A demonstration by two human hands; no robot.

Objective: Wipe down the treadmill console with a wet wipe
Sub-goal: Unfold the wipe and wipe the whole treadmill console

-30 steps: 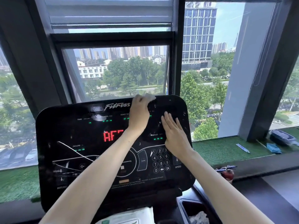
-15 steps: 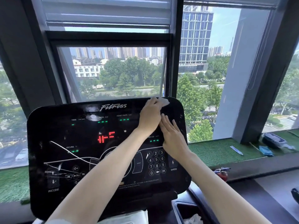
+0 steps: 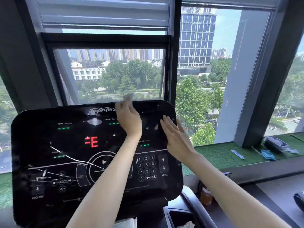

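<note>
Head view: the treadmill console (image 3: 49, 145) fills the lower left and centre of the frame. It is a broad, glossy black slab with rounded corners, its face streaked with pale smears and reflections. A red dot-matrix readout (image 3: 92, 142) glows near its middle, small green bars sit under the printed labels, and a number keypad (image 3: 146, 167) of round white-printed keys lies at its lower right.

The left hand (image 3: 129, 119) is at the console's top edge, just right of the "Fitness" lettering, with its fingers bunched on a wet wipe (image 3: 128, 97). The wipe is a thin, pale, crumpled scrap, blurred, and pokes up past the rim against the window glass. The right hand (image 3: 176, 137) lies over the console's upper right corner, fingers straight and held side by side, palm down. Whether it presses the surface cannot be told. The two hands are apart, with bare black panel between them.

At the right of the frame, a sill of coarse green artificial turf (image 3: 218, 155) carries a small white tube (image 3: 237, 154) and a blue packet (image 3: 268, 154). A ribbed grey roller blind (image 3: 103, 12) hangs at the upper left.
</note>
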